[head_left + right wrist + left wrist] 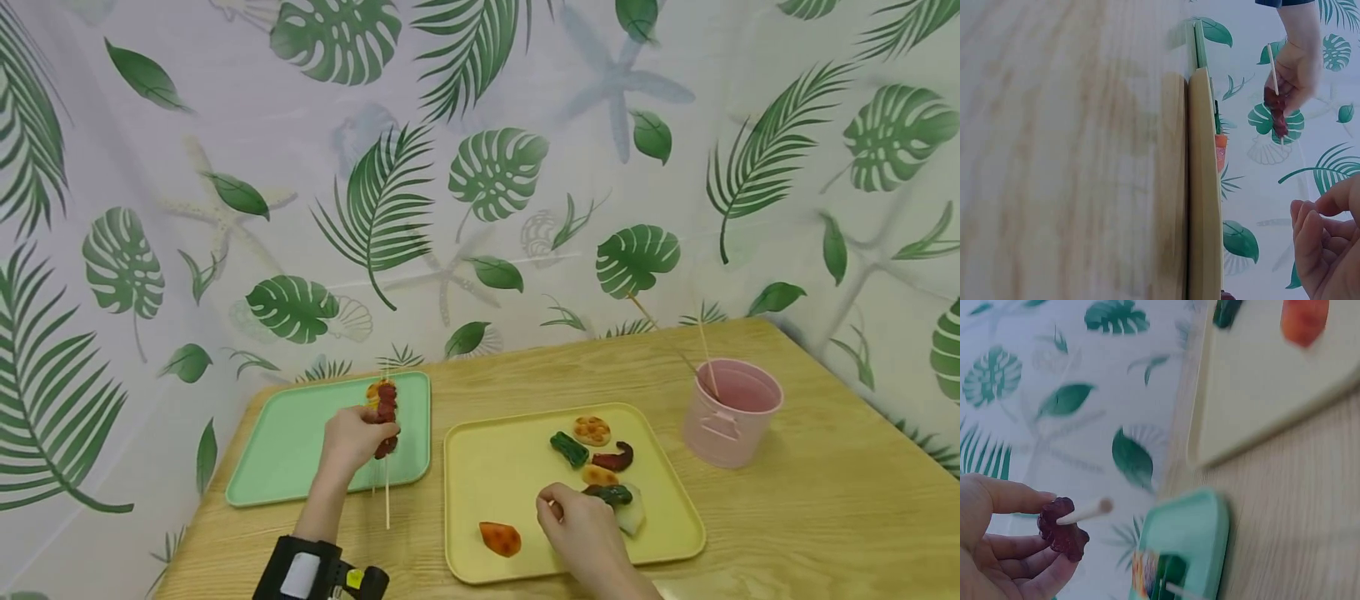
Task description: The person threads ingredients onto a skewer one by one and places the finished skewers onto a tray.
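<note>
Over the green tray, my left hand pinches a skewer with dark red meat-like pieces between thumb and fingers. The skewer's bare stick points toward me; in the left wrist view its blunt end stands out from the meat. Another skewer lies on that tray, bearing orange-yellow pieces and a green piece. My right hand hovers over the near part of the yellow tray, fingers loosely bent and holding nothing. Close by it are a dark green piece and a pale piece.
On the yellow tray also lie an orange piece, a green pepper-like piece, a dark red curved piece and a round tan piece. A pink bucket with thin sticks leaning in it stands right. A leaf-patterned cloth hangs behind.
</note>
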The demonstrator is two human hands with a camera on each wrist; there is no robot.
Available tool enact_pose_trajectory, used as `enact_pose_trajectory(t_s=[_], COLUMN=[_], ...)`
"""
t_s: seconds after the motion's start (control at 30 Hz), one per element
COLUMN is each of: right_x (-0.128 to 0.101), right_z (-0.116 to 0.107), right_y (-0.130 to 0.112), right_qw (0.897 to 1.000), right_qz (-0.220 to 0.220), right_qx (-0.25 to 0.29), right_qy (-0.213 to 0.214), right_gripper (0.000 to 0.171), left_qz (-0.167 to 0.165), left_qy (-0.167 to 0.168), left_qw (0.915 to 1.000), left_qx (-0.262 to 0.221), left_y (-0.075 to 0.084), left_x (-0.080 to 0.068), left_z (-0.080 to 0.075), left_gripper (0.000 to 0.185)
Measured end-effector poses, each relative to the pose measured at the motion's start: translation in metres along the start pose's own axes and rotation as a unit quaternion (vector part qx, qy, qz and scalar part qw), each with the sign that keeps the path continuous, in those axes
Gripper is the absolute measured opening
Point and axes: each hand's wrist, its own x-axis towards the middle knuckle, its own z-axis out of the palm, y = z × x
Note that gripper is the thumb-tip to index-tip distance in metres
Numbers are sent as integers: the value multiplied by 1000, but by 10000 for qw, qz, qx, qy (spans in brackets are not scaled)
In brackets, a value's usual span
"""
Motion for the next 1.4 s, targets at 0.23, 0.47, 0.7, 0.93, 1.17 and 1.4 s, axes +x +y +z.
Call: enact_pose_trajectory(t_s=[0.23, 0.47, 0.7, 0.93, 1.17, 1.4], right_x=[-3, -5, -11, -5, 45, 91], right_z=[-2, -4, -12, -30, -95, -145], right_y=[5, 9, 15, 30, 67, 106], right_qw=[9985, 9974, 9973, 9943, 9619, 9730], right_qz=[476, 652, 734, 725, -467, 180], right_qx=[128, 131, 4, -256, -563, -1763], right_qy=[-220, -282, 67, 733, 2634, 1480], right_gripper=[10, 10, 8, 4, 4, 25], left_qz=[-435, -483, -430, -502, -487, -357], left_qy=[355, 896, 939, 707, 694, 478], left_qw=[9984, 9944, 9916, 9902, 9901, 9925], left_qx=[-18, 286, 784, 1096, 1121, 1067], left_y=[-35, -59, -73, -91, -104, -99], left_x=[25, 45, 66, 65, 65, 71], left_z=[-21, -25, -11, -7, -10, 0], left_gripper=[37, 19, 25, 20, 22, 25])
